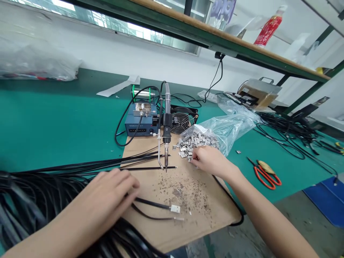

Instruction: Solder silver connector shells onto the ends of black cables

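Observation:
My left hand [114,190] is closed low over the board with its fingers curled round a black cable [156,204]. That cable ends in a metal USB plug [175,208]. Just below it lies a second thin cable [153,216] with a bare, pale tip. At the near edge of a heap of small metal USB connectors [199,139], my right hand [205,157] has its fingertips pinched together; what is between them is hidden. Between the hands and further back, a soldering iron [167,125] hangs tip-down in a stand, beside a thin metal feed tube [159,154].
A blue soldering station [141,122], a solder spool [143,94] and a fan [181,120] stand behind the cardboard [150,233]. Black cables [34,204] pile up at left. Orange-handled scissors [266,175] lie at right, near a clear plastic bag [231,125].

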`<action>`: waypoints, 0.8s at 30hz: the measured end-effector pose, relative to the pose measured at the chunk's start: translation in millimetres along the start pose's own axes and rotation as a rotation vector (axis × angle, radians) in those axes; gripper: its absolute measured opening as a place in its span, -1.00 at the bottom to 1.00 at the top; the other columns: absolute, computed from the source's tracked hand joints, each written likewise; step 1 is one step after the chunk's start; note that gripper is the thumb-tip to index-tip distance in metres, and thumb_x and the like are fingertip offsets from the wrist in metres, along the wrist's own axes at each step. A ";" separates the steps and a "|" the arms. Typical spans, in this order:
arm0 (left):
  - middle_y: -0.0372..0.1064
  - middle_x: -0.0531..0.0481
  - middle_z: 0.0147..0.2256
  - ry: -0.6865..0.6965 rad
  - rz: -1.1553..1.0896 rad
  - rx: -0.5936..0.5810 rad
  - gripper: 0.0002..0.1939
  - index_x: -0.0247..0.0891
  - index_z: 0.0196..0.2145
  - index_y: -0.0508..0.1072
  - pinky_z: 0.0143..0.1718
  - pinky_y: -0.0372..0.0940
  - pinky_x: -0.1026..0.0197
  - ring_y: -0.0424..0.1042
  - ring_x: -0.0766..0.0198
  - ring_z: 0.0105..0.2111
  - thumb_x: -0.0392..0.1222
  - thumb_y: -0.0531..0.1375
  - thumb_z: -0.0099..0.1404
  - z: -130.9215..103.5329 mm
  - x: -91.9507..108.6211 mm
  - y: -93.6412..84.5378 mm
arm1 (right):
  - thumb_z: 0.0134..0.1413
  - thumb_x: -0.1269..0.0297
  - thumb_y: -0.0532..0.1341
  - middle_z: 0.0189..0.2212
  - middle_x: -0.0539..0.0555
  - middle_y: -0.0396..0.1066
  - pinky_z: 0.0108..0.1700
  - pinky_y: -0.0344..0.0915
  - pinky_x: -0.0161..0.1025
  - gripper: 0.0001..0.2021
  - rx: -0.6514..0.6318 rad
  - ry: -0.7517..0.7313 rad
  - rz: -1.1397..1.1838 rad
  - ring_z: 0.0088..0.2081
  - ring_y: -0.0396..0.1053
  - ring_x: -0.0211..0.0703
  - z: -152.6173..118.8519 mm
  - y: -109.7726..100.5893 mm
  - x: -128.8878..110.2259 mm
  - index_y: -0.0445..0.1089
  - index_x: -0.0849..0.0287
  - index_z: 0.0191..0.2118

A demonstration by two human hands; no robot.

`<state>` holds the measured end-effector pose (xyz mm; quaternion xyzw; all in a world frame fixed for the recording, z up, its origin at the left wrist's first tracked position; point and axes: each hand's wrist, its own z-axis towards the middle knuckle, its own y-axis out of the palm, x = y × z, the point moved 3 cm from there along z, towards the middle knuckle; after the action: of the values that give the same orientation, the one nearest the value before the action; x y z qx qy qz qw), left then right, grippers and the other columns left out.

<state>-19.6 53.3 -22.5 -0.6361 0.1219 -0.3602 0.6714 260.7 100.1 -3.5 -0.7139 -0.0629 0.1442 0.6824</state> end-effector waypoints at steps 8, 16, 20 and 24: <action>0.44 -0.13 -0.32 -0.151 0.043 -0.026 -0.75 -0.21 -0.33 0.41 -0.30 0.29 0.06 0.40 -0.02 -0.28 -0.06 0.02 0.34 32.4 -42.9 4.8 | 0.04 0.53 0.08 -0.47 0.14 0.46 -0.45 0.00 -0.23 -0.81 0.053 -0.017 0.049 -0.45 0.32 -0.10 -9.4 1.0 -1.1 0.35 0.18 -0.48; 0.41 -0.04 -0.38 -0.100 -0.015 -0.095 -0.77 -0.18 -0.42 0.40 -0.34 0.27 0.18 0.39 0.08 -0.34 -0.09 0.04 0.32 39.0 -46.0 -0.5 | 0.20 0.41 0.05 -0.53 0.01 0.44 -0.46 0.07 -0.27 -0.86 0.142 -0.001 0.205 -0.56 0.29 -0.20 -29.0 -10.6 -3.5 0.34 0.16 -0.32; 0.35 0.08 -0.46 -0.083 -0.023 -0.104 -0.79 -0.19 -0.46 0.39 -0.35 0.21 0.30 0.35 0.20 -0.38 -0.22 0.04 0.31 33.9 -33.4 -12.6 | 0.23 0.34 0.08 -0.53 0.01 0.45 -0.47 0.07 -0.27 -0.83 0.160 -0.009 0.255 -0.59 0.24 -0.21 -34.2 -12.1 -6.2 0.42 0.18 -0.27; 0.32 0.13 -0.46 -0.122 -0.064 -0.076 -0.80 -0.19 -0.43 0.41 -0.32 0.17 0.36 0.35 0.26 -0.39 -0.28 0.06 0.31 23.7 -26.7 -21.4 | 0.21 0.31 0.14 -0.51 0.02 0.45 -0.48 0.05 -0.27 -0.81 0.194 0.002 0.349 -0.63 0.14 -0.25 -38.3 -12.1 -6.6 0.45 0.21 -0.15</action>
<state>-30.9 90.0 -6.4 -0.6853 0.0739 -0.3375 0.6411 266.9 62.3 10.3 -0.6449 0.0767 0.2648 0.7128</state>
